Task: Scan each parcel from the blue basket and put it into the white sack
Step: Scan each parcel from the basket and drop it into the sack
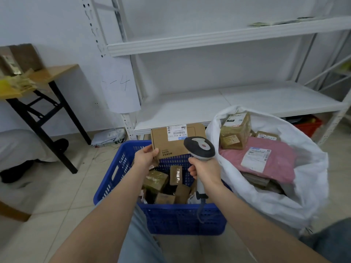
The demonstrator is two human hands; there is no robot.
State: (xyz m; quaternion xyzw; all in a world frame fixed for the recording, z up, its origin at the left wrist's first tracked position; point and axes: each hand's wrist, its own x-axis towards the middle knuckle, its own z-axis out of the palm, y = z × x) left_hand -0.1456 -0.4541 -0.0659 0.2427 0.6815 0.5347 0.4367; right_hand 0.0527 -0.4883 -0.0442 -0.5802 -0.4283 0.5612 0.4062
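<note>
While the left hand [146, 155] grips the cardboard parcel [171, 145] by one corner above the blue basket [171, 208] and the right hand [207, 171] clasps the scanner [199, 147], that corner hold may let it tilt, spoiling the label [176, 132] read

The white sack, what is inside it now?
Inside the white sack a pink mailer lies on top, beside a taped brown parcel. Flat parcels show partly under the mailer; anything deeper is covered.
</note>
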